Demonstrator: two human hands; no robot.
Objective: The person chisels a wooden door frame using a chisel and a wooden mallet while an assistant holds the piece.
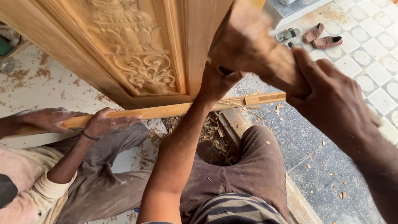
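Wooden and blurred with motion, the mallet (pixel 253 45) sits in your right hand (pixel 327 99), fingers wrapped tight round its handle and the thumb laid along it, so the head hangs above the work. Your left hand (pixel 215 83) is closed round a dark tool (pixel 226 71), probably a chisel; only a sliver of it shows between thumb and fingers, and its tip is hidden behind the hand. That fist sits just over the long wooden strip (pixel 174 111), at about the middle of the strip's length, so the tool seems to point down into the strip or the door's lower edge; which of the two, you cannot tell from here.

Along the strip to your left, a second person's two hands (pixel 78 122) press flat on it, fingers spread, apparently to hold it steady against the blows. The strip runs along the bottom of the carved door (pixel 137 58), which stands on edge with its floral relief panel facing you.

Your knees in brown trousers (pixel 253 166) spread either side of a heap of wood chips (pixel 217 139). Shavings dust the pale floor (pixel 45 83) on the left; on the right, grey speckled stone meets patterned white tiles (pixel 373 54), where sandals (pixel 319 36) lie near a step.
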